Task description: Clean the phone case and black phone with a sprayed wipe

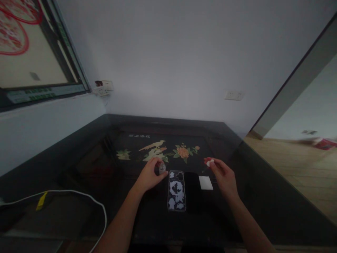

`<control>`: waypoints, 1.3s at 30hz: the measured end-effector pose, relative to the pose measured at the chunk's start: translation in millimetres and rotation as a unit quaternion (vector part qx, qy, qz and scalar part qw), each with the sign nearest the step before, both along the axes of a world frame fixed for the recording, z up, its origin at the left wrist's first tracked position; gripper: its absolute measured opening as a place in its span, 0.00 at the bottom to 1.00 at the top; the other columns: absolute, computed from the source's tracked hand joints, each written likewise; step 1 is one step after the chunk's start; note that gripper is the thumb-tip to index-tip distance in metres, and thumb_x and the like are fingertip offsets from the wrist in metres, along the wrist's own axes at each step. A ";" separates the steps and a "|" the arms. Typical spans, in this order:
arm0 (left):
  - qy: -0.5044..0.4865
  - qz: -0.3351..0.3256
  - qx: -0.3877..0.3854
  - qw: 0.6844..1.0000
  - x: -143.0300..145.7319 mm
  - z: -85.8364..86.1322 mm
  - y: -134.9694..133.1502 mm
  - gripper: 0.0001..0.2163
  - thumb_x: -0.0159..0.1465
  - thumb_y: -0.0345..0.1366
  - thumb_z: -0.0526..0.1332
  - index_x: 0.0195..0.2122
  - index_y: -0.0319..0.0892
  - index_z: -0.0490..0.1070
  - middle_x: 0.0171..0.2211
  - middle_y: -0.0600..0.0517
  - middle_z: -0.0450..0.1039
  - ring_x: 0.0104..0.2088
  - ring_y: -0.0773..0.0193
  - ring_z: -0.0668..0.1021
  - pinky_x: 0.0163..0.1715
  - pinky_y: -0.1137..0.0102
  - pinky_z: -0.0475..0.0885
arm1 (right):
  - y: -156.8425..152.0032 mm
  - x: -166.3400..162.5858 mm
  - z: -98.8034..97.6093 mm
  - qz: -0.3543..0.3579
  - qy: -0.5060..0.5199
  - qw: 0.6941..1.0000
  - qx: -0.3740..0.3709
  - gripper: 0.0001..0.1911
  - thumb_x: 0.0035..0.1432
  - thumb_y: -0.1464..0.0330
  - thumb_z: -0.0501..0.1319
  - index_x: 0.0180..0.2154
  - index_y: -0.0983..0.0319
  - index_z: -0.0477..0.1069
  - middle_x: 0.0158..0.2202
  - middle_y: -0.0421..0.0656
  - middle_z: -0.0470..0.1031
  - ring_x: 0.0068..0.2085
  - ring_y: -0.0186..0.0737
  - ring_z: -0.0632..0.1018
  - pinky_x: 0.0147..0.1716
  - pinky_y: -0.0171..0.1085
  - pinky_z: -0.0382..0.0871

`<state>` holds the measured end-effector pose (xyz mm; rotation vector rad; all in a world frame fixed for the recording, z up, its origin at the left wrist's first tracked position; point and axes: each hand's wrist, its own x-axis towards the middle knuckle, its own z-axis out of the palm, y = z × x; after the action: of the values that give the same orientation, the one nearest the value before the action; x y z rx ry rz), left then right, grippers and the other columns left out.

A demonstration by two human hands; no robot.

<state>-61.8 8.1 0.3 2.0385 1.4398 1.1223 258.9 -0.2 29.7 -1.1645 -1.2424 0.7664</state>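
Note:
My left hand [151, 175] is closed around a small clear round container [162, 168], just left of the phone case's top end. My right hand [223, 175] pinches a small white round piece [210, 163] between thumb and fingers, and I cannot make out its kind. A clear phone case [176, 191] with pale patterns lies between the hands. Beside it on the right is a flat black phone-shaped item [192, 192], hard to tell from the dark tabletop. Below and left of my right hand sits a white square sheet [205, 183].
The glossy black table [147, 225] bears a picture of a bird and flowers [183, 151]. A white cable [86, 195] with a yellow tag [41, 201] curves over its left side. Wall sockets [233, 95] sit behind, and a window [34, 45] is at the upper left.

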 end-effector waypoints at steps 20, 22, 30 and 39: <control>-0.030 0.005 0.009 1.000 1.0 -2.0 0.8 0.11 0.59 0.34 0.68 0.41 0.44 0.70 0.39 0.50 0.73 0.41 0.57 0.76 0.45 0.63 0.71 | 34.6 -146.4 7.9 0.193 -0.035 0.980 0.047 0.11 0.62 0.59 0.67 0.43 0.57 0.82 0.44 0.46 0.84 0.46 0.49 0.82 0.48 0.45 0.75; -0.029 0.004 0.009 1.000 1.2 -2.6 0.9 0.11 0.59 0.33 0.68 0.42 0.44 0.71 0.39 0.50 0.73 0.42 0.57 0.76 0.45 0.63 0.71 | 33.7 -146.4 5.3 0.196 -0.053 0.978 0.050 0.12 0.62 0.59 0.67 0.43 0.57 0.82 0.44 0.46 0.84 0.45 0.49 0.82 0.47 0.45 0.74; -0.038 -0.016 0.015 0.999 1.0 -2.6 3.1 0.16 0.61 0.31 0.65 0.51 0.44 0.71 0.46 0.47 0.75 0.46 0.56 0.77 0.49 0.61 0.71 | 26.1 -153.8 1.1 0.199 -0.107 0.972 0.066 0.08 0.61 0.62 0.67 0.42 0.56 0.81 0.41 0.43 0.84 0.45 0.46 0.81 0.50 0.43 0.72; -0.038 -0.015 0.010 0.999 1.5 -2.3 3.3 0.08 0.59 0.29 0.64 0.40 0.44 0.70 0.39 0.51 0.74 0.41 0.59 0.77 0.43 0.66 0.71 | 25.6 -152.3 -7.7 0.206 -0.147 0.965 0.068 0.07 0.62 0.63 0.68 0.41 0.57 0.80 0.40 0.41 0.83 0.44 0.45 0.81 0.48 0.41 0.71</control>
<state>-60.3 11.4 -2.0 2.0021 1.3617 1.1941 106.6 25.4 22.0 -0.9384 -1.7940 0.8149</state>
